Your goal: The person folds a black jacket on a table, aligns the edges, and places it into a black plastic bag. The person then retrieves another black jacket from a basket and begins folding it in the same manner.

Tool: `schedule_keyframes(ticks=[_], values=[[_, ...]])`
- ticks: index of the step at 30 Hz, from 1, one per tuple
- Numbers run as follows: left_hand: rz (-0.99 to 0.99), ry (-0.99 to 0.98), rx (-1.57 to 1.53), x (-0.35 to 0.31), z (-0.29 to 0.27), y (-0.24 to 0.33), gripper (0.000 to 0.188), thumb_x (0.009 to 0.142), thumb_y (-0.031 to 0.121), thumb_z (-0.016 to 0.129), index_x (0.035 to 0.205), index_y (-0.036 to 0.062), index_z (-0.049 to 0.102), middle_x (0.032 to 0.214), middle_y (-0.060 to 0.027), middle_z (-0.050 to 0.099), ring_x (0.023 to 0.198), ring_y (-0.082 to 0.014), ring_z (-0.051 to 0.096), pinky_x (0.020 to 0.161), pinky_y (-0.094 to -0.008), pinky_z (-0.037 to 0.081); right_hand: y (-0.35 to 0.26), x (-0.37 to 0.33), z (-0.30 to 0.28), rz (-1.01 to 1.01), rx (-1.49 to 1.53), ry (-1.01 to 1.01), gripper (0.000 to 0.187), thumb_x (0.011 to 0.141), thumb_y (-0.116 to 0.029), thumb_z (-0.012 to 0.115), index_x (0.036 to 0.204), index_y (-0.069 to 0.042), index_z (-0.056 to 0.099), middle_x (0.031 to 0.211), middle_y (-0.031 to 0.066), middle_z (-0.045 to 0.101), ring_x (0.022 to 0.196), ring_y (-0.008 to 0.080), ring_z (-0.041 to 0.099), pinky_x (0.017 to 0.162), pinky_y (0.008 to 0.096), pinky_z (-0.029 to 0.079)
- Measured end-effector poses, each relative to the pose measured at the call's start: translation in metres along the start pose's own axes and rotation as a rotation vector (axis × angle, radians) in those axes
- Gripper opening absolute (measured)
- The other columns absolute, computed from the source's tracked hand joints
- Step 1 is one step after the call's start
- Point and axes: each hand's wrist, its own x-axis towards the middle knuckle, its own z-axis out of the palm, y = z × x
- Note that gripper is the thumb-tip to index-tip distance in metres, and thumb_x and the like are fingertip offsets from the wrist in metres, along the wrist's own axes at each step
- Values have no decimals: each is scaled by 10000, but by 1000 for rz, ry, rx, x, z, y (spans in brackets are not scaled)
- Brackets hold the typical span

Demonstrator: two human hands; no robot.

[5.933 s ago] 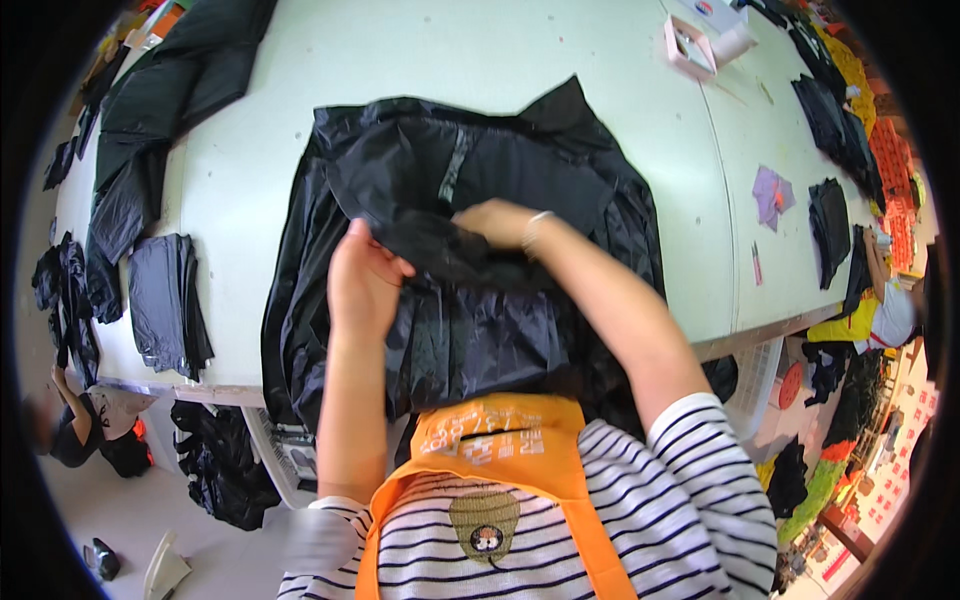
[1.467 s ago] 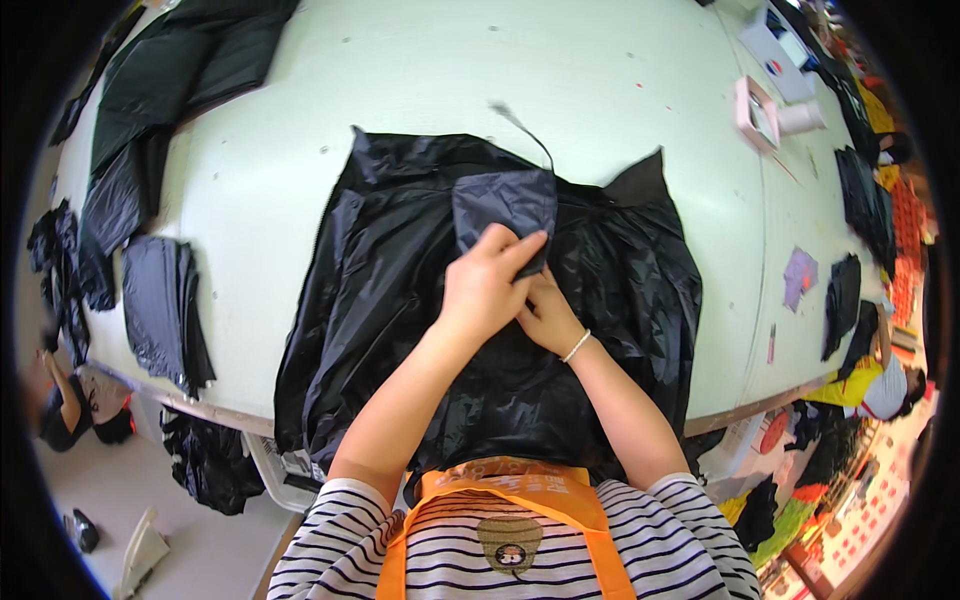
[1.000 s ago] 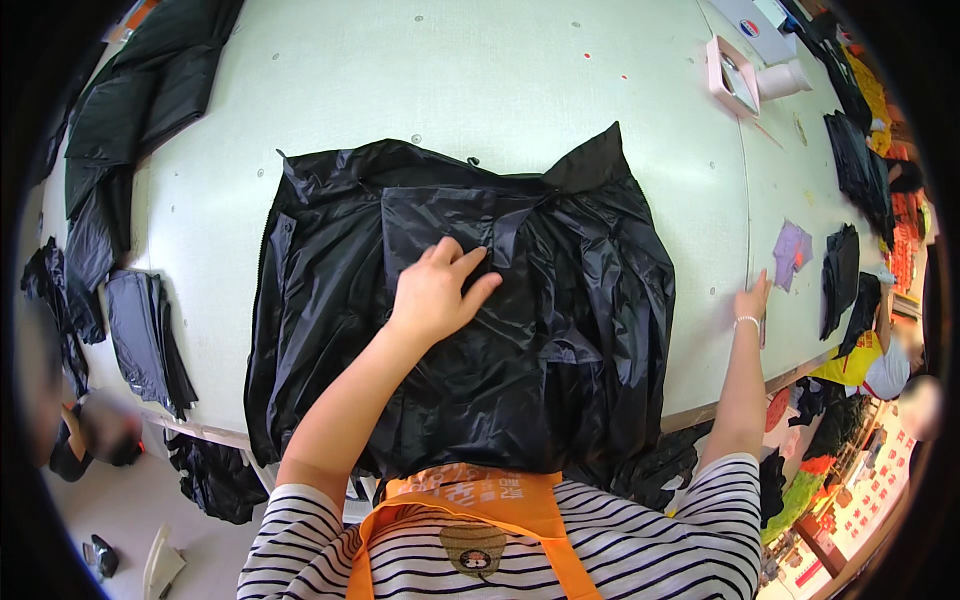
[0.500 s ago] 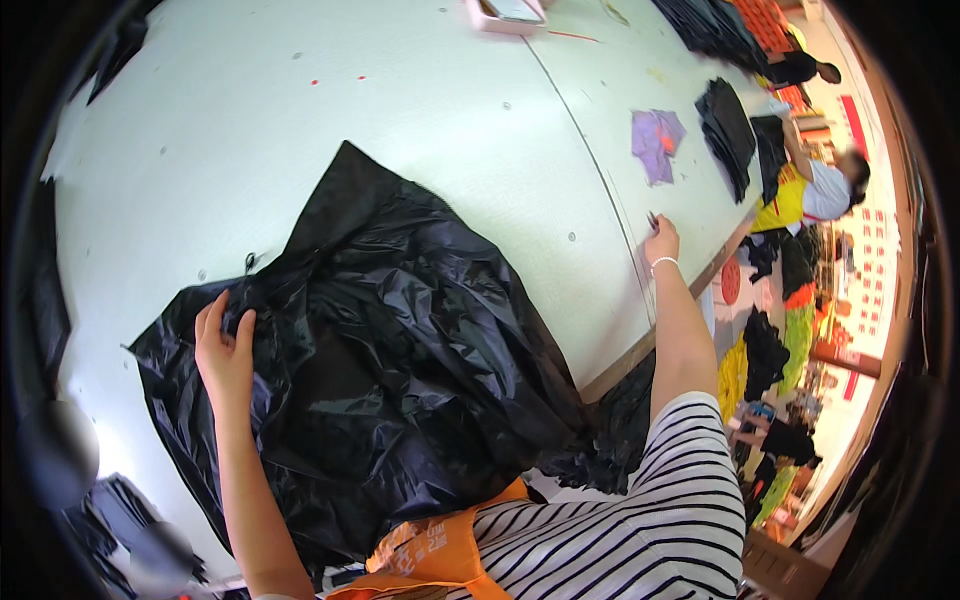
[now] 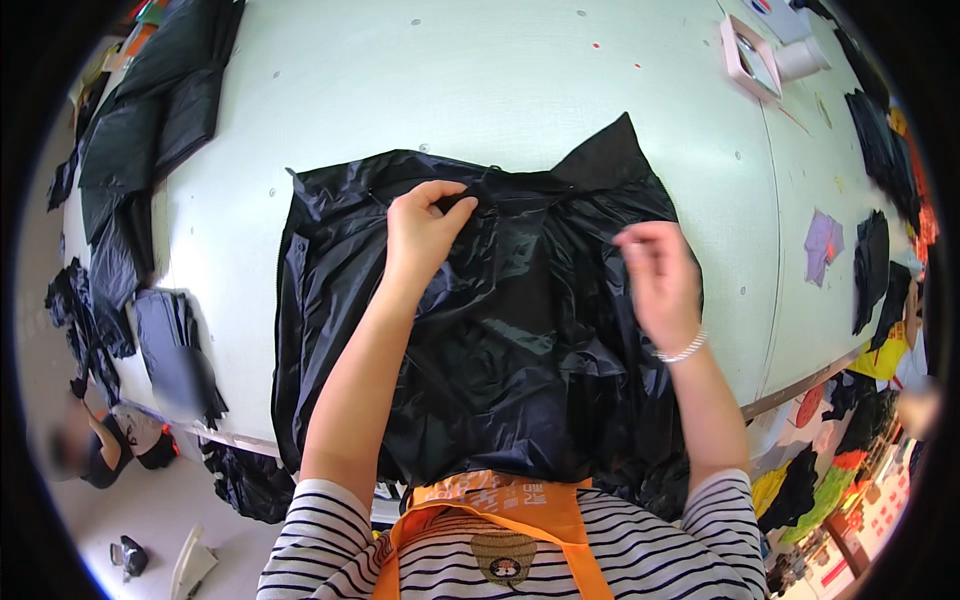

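Note:
A shiny black garment (image 5: 500, 340) with a zip-like edge down its left side is spread in front of me, over the table's near edge. One pointed corner of it sticks up at the far right. Near its far edge, my left hand (image 5: 425, 228) pinches a bit of the black cloth between thumb and fingers. My right hand (image 5: 662, 285), with a pale bracelet at the wrist, hovers over the garment's right part. Its fingers are curled and smeared by motion, so whether anything is in them is hidden.
Folded black cloth (image 5: 150, 130) and a dark grey stack (image 5: 172, 335) lie on the table's left. At the right are a pink tray (image 5: 750, 60), a white cup-like thing (image 5: 803, 60), a purple cloth piece (image 5: 823, 245) and black stacks (image 5: 872, 270). Another person (image 5: 95, 445) is at lower left.
My view has swung to the right. My right hand has come from the table's right side to above the garment. My left hand's fingers have closed from a loose rest into a pinch.

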Motion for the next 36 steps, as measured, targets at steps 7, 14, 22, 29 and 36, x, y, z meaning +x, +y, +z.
schedule_keyframes(ticks=[7, 14, 22, 29, 36], values=[[177, 66, -26, -8, -1, 1, 184, 722, 86, 752, 863, -16, 691, 681, -15, 525, 551, -69, 411, 504, -227, 331, -40, 43, 85, -152, -153, -130, 165, 846, -174, 653, 903, -44, 569, 785, 90, 625, 712, 233, 621, 621, 317, 489], [168, 78, 25, -12, -5, 3, 146, 703, 99, 728, 829, 30, 708, 720, -88, 589, 617, -234, 571, 572, -324, 442, -56, 53, 92, -210, -360, -155, 185, 847, -233, 648, 864, -58, 593, 735, 74, 629, 698, 238, 618, 603, 336, 483], [171, 68, 29, -11, -9, 4, 143, 698, 111, 729, 816, 33, 711, 738, -96, 600, 691, -274, 608, 627, -344, 468, -55, 56, 101, -252, -422, -121, 166, 844, -236, 646, 844, -79, 593, 700, 64, 614, 676, 247, 607, 578, 344, 475], [238, -3, 20, -14, -17, 5, 358, 716, 1, 726, 1063, 27, 643, 944, -58, 587, 656, -109, 530, 571, -235, 429, -39, 56, 88, -136, -203, 20, 159, 846, -203, 660, 892, -59, 612, 731, 99, 632, 620, 235, 610, 571, 310, 475], [645, -229, 174, -54, -40, -20, 368, 755, -9, 648, 1118, 23, 599, 1176, -154, 587, 1051, -308, 574, 912, -370, 457, 137, 38, -78, 257, -473, 509, 263, 881, -202, 611, 1078, -33, 566, 922, 151, 638, 830, 225, 618, 757, 340, 490]])
